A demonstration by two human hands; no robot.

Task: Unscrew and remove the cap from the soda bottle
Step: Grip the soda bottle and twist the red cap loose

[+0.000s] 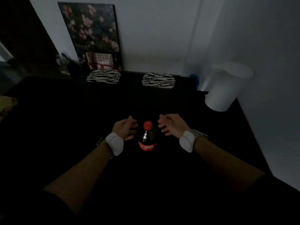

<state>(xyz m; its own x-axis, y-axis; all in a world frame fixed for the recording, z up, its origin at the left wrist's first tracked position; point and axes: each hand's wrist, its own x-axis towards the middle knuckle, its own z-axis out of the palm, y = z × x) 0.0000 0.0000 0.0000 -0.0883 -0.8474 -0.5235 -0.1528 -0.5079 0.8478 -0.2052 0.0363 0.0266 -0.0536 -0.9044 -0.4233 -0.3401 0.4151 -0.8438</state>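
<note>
**Hands Poised Either Side of a Capped Bottle**

A dim room is shown, with a dark table (pixel 81 119) running up to a pale wall, a floral picture (pixel 90 34) leaned at the back and a white bin (pixel 227 88) beyond the right hand. Two striped mats (pixel 103 76) lie well ahead of both hands.

The soda bottle (pixel 147 140) is stood upright on the dark surface, directly between the two hands, with its red cap (pixel 147 125) seated on the neck. The left hand (pixel 125 129) is held just left of the neck, fingers spread and loosely curled, nothing gripped. The right hand (pixel 172 125) is held just right of the cap, likewise spread wide and empty. Neither hand is seen touching the bottle. A white wrist band (pixel 114 143) is worn on the left wrist, and another on the right.

The step in hand is judged to be the reach and first grip. It would be done best if the body of the bottle were clasped firmly below the shoulder by one hand, so that the bottle is kept from spinning, while the cap is pinched around its ridged edge by the thumb and fingers of the other. The label area should not be squeezed hard, since liquid could be forced up once the seal is broken. The twist should be made slowly, with the bottle kept upright, as fizz may be released. In the low light the cap's edge is hard to make out, so grip should be confirmed by feel.
</note>
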